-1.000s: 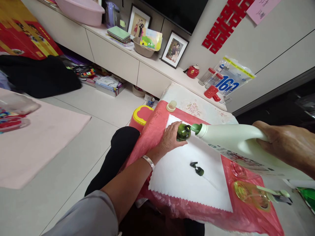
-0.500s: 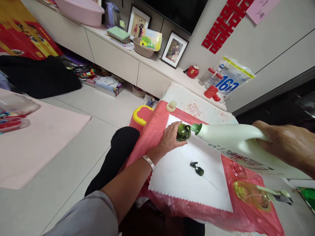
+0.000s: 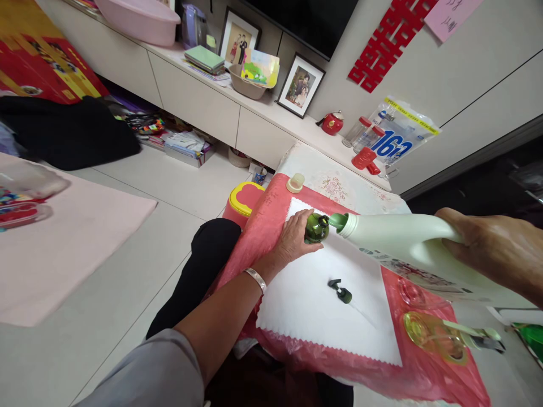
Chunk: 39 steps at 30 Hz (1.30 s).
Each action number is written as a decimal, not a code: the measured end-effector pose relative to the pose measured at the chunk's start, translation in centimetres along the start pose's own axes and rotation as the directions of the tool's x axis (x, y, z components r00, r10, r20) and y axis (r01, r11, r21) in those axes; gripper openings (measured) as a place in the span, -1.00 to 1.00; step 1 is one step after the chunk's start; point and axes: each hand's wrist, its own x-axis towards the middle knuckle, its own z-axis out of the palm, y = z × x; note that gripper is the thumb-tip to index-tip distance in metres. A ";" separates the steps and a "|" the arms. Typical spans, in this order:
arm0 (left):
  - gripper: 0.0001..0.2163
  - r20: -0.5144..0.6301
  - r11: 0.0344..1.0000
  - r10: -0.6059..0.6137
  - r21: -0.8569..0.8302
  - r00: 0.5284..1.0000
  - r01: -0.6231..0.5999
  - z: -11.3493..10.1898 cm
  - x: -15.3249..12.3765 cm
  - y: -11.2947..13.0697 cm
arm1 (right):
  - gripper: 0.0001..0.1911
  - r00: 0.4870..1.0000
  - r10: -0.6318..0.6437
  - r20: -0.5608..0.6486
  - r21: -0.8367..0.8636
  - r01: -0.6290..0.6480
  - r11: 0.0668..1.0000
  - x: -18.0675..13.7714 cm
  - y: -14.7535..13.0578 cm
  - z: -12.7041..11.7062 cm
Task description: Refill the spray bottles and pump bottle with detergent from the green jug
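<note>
My left hand (image 3: 292,240) is wrapped round a small dark green bottle (image 3: 316,228) standing on a white cloth (image 3: 322,305). My right hand (image 3: 494,249) grips the handle end of a large white jug (image 3: 407,240), tipped so its green spout meets the small bottle's mouth. A dark green pump top (image 3: 340,290) lies loose on the cloth, apart from both hands.
The cloth lies on a red plastic sheet (image 3: 263,220) over a small table. A yellow-tinted round dish with a pale green tool (image 3: 445,333) sits at the right, a cream cap (image 3: 296,182) at the far edge, a pink-and-yellow stool (image 3: 242,200) beside the table, my dark-trousered knee (image 3: 207,254) below.
The white jug's rear end has risen very slightly in my right hand. My left hand and the green bottle have stayed put.
</note>
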 end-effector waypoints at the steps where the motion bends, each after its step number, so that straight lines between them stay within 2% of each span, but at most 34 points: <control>1: -0.11 0.000 1.000 0.001 0.000 1.000 -0.001 0.0 0.0 0.0 | -0.97 1.000 0.006 0.008 -0.001 -0.006 1.000 0.0 -0.1 0.0; 10: -0.11 -0.002 1.000 0.000 0.001 1.000 0.000 0.1 -0.1 -0.1 | -0.99 0.999 0.008 0.031 -0.030 -0.007 1.000 -0.1 -0.2 -0.1; 19: -0.11 -0.011 1.000 0.013 -0.005 1.000 -0.013 0.2 0.0 -0.2 | -0.95 1.000 -0.009 -0.026 0.014 0.010 1.000 0.2 0.3 0.4; 39: -0.11 0.001 1.000 -0.001 -0.005 1.000 0.001 0.0 0.0 0.0 | -0.97 0.998 0.021 0.066 -0.083 -0.016 0.996 0.3 0.6 0.4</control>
